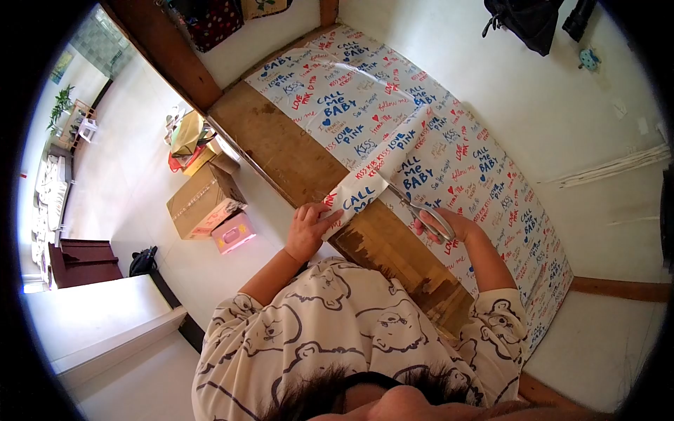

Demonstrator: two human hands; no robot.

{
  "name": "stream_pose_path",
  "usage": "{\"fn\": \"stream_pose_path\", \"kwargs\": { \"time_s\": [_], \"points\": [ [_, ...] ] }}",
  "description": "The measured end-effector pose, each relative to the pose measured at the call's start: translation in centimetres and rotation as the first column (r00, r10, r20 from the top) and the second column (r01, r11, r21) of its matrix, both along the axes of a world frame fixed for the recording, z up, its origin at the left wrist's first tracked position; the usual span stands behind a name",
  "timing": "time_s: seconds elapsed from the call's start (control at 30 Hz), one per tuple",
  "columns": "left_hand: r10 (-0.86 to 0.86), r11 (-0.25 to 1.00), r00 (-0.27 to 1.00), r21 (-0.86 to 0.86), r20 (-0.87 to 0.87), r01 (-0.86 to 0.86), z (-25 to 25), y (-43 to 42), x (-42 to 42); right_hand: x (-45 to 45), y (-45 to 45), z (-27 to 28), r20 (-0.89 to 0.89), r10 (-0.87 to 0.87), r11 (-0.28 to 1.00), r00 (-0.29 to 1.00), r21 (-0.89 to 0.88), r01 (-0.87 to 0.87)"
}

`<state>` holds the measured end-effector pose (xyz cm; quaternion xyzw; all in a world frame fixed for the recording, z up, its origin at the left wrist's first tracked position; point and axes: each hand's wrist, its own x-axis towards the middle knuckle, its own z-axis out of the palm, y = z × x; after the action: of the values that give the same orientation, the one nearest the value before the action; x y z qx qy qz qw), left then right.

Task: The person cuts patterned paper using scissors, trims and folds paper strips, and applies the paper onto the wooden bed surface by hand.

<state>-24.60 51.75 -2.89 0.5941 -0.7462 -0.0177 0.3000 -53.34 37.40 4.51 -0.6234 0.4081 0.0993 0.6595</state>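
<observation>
Basically, R hand (449, 226) grasping scissors (415, 205), long axis diag., tips up-left, L hand (307, 228) holding sheet (382, 160).

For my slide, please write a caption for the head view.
Left hand holds printed paper strip while right hand holds scissors at its edge.

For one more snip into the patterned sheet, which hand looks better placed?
Probably the right hand: it holds the scissors, with the blades pointing toward the sheet's folded-over strip. The left hand grips the near end of the patterned sheet, so it seems better suited to steadying.
</observation>
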Motion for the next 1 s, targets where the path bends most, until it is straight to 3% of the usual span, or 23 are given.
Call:
{"fn": "stream_pose_path", "kwargs": {
  "time_s": [0.37, 0.57, 1.0],
  "points": [
    [0.005, 1.000, 1.000, -0.030, -0.001, -0.005, -0.2, 0.0, -0.1, -0.2, -0.2, 0.3, -0.034, -0.105, 0.992, 0.994, 0.060, 0.107],
    [-0.024, 0.999, 1.000, -0.037, -0.010, 0.024, 0.0, 0.0, -0.1, 0.3, -0.5, -0.1, -0.061, 0.000, 1.000, 0.998, -0.006, 0.000],
    [-0.065, 0.997, 0.998, -0.034, 0.008, 0.065, 0.1, 0.1, 0.0, 1.4, -0.7, 0.5, -0.103, -0.031, 0.999, 0.994, -0.023, 0.028]
  ]
}}
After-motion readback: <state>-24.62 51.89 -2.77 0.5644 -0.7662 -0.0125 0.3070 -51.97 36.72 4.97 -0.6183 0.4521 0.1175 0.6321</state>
